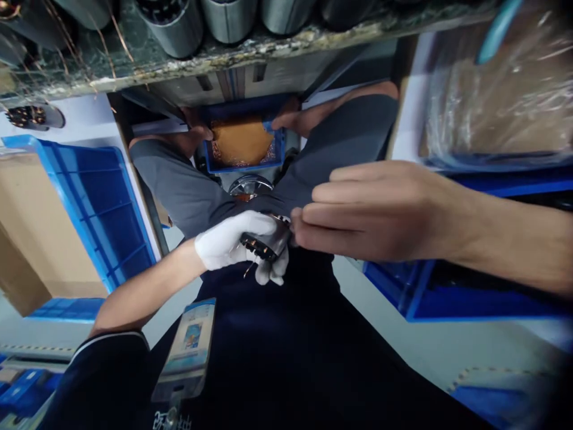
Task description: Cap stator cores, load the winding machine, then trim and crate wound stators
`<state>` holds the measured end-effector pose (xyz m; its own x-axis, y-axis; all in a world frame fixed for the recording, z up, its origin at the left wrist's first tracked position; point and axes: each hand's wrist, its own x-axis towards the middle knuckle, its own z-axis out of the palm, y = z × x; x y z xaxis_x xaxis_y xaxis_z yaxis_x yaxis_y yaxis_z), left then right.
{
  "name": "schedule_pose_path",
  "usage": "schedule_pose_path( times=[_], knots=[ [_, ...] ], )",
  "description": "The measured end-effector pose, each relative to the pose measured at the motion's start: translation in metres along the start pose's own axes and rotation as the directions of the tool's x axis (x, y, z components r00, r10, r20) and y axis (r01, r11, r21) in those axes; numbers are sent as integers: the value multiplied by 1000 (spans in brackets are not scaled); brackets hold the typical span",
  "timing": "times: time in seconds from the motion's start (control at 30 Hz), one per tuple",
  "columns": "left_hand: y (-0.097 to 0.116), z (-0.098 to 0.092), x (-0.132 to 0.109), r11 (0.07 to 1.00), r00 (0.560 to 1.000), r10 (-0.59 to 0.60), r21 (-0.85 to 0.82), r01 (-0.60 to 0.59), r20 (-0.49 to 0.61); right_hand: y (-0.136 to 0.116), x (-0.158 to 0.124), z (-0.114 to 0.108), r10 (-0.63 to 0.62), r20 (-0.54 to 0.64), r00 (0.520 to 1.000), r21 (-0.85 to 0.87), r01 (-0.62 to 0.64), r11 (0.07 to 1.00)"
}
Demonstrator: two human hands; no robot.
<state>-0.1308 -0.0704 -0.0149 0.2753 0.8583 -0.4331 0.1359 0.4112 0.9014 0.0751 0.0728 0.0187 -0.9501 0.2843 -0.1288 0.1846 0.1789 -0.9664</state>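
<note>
Head view: on the near side of the tabletop, roughly before its middle, a metal cylinder held tilted, black slotted end turned away from the tabletop. White-gloved left hand clamped round the cylinder; thin copper wire sticking out beside the slotted end. Bare right hand closed in a pinch at the cylinder's other end, the one nearer the tabletop; whether on a wire, on the rim or on nothing, impossible to tell.

On the tabletop, along the near edge, a row of similar cylinders, with loose copper strands toward the left end. Below the tabletop's middle, a blue tray with an orange-brown sheet inside. Before the tabletop's left end, a blue crate; before its right end, cardboard under clear plastic.

Step in hand, by the look of it: close fingertip work at the end of the held cylinder, probably on its wires. Called for next, in all likelihood: a steady left-hand hold and a light, precise right-hand pinch, without snagging the stray wire.
</note>
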Motion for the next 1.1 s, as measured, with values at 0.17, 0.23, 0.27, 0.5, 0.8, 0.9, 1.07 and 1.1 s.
schedule_pose_path(
  times=[0.17, 0.23, 0.27, 0.5, 0.8, 0.9, 1.07, 1.1],
  knots=[
    [12, -7, -5, 867, 940, 317, 441, -234, -125, 6, -13, -33, 122, -12, 992, -113, -123, 986],
    [17, -12, 1, 746, 912, 411, 581, -327, -15, 19, -18, -29, 239, 189, 952, 171, -272, 947],
    [20, -14, 5, 714, 906, 420, 599, -361, 45, 25, -20, -23, 253, 314, 915, 325, -354, 877],
    [27, -9, 12, 730, 923, 374, 583, -356, 95, 27, -22, 14, 164, 241, 957, 388, -250, 887],
    [23, -8, -7, 777, 960, 281, 589, -222, -10, 23, -29, -10, 72, 14, 997, -43, -71, 997],
    [24, -11, 1, 693, 917, 390, 629, -351, 82, 35, -35, 0, 222, 263, 939, 376, -311, 873],
    [28, -5, 6, 905, 981, 189, 393, -162, -31, 25, -35, 19, 93, 28, 995, 146, -97, 985],
    [28, -4, 4, 968, 997, 71, 244, -66, -10, 20, -35, 19, 5, -41, 999, -45, -7, 999]
  ],
)
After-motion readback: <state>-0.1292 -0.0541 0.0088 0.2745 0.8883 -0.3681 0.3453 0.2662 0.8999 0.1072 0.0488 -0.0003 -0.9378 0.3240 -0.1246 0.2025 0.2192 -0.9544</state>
